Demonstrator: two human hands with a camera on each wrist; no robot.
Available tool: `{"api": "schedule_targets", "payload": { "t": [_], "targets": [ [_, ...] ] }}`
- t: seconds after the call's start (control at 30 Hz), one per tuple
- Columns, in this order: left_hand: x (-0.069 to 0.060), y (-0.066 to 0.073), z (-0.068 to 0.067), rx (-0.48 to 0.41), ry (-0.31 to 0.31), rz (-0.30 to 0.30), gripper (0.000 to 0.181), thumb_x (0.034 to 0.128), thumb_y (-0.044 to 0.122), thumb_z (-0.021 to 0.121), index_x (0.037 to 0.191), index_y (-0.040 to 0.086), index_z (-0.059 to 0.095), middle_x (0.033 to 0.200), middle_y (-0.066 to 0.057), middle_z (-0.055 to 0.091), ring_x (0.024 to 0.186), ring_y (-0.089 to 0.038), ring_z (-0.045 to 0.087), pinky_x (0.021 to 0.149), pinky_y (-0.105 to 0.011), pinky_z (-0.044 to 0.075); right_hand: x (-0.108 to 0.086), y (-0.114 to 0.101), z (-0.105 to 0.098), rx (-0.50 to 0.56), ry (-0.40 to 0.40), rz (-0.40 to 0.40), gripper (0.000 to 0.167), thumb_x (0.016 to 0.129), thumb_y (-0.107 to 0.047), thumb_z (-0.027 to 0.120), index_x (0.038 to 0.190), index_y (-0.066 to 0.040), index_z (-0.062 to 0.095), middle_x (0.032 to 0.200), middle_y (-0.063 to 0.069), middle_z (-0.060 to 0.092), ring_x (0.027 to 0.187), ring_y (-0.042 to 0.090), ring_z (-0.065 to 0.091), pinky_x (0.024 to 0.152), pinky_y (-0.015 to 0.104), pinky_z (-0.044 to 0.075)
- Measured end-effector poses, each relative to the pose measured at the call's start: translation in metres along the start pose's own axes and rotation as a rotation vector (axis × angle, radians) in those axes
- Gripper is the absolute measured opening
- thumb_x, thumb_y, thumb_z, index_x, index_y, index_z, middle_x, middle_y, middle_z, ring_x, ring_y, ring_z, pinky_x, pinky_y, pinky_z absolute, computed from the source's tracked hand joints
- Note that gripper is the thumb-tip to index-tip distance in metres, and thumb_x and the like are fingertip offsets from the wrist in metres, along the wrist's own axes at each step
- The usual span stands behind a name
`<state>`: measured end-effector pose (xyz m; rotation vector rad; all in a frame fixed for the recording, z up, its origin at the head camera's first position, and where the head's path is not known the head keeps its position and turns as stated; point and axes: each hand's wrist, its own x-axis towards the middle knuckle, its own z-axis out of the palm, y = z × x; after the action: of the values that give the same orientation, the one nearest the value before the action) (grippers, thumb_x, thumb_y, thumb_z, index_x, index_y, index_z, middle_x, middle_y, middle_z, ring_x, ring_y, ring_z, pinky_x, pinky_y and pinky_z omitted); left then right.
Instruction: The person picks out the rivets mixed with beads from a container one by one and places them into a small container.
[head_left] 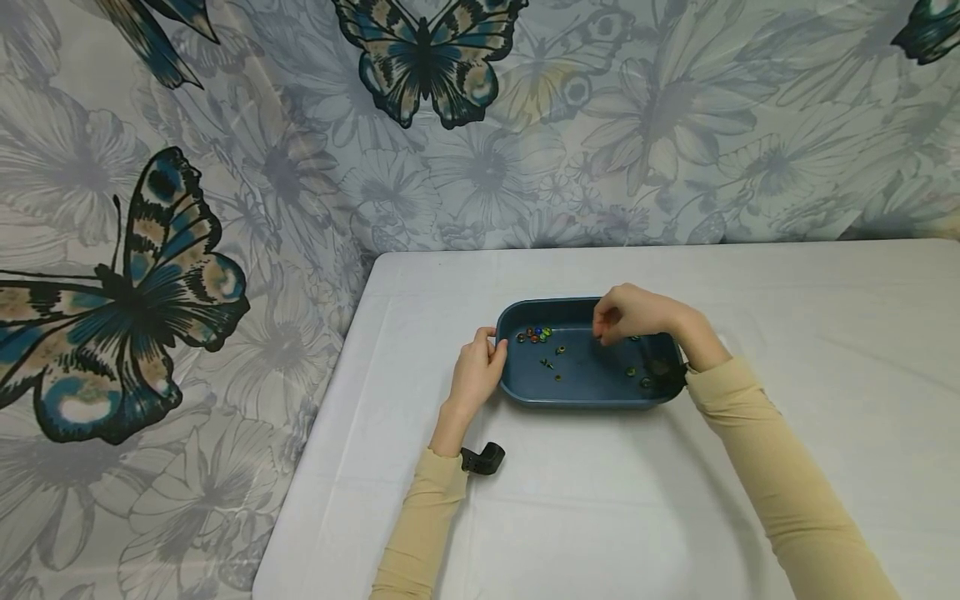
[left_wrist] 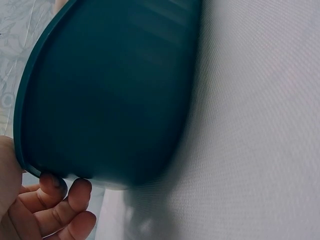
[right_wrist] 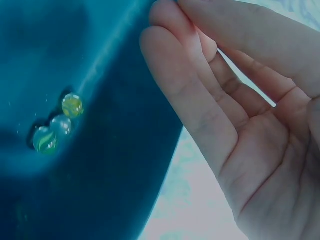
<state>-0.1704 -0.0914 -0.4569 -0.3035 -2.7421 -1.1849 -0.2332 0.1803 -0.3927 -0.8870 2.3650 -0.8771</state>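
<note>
A dark blue tray (head_left: 588,387) with rounded corners stands on the table. My left hand (head_left: 477,368) grips its left end, thumb at the rim and fingers (left_wrist: 80,195) bent against the outer wall. Over the tray's right half, my right hand (head_left: 641,315) is lowered with thumb and fingers drawn together; whether something sits between the fingertips is hidden. Several coloured marbles (head_left: 534,335) lie grouped at the tray's left. Small brassy bits (head_left: 547,364) are scattered near its middle. Glass marbles with yellow and green swirls (right_wrist: 45,140) rest near a tray wall in the right wrist view.
A white cloth (head_left: 570,500) covers the table. Behind and to the left hangs a grey floral backdrop with printed butterflies (head_left: 423,62). A black wrist device (head_left: 483,459) sits on the left wrist, above the cloth.
</note>
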Motion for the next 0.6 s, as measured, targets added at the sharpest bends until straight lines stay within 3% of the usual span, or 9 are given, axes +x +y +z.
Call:
{"api": "schedule_targets", "payload": {
  "t": [0.6],
  "targets": [
    [0.000, 0.000, 0.000, 0.007, 0.006, 0.005, 0.030, 0.0951, 0.016, 0.052, 0.114, -0.006, 0.054, 0.057, 0.003, 0.042, 0.046, -0.008, 0.036, 0.047, -0.021, 0.031, -0.022, 0.006, -0.012, 0.019, 0.040, 0.055, 0.009, 0.078, 0.001, 0.068, 0.082, -0.006, 0.067, 0.078, 0.003, 0.065, 0.068, 0.017, 0.061, 0.065, 0.032, 0.050]
  ]
}}
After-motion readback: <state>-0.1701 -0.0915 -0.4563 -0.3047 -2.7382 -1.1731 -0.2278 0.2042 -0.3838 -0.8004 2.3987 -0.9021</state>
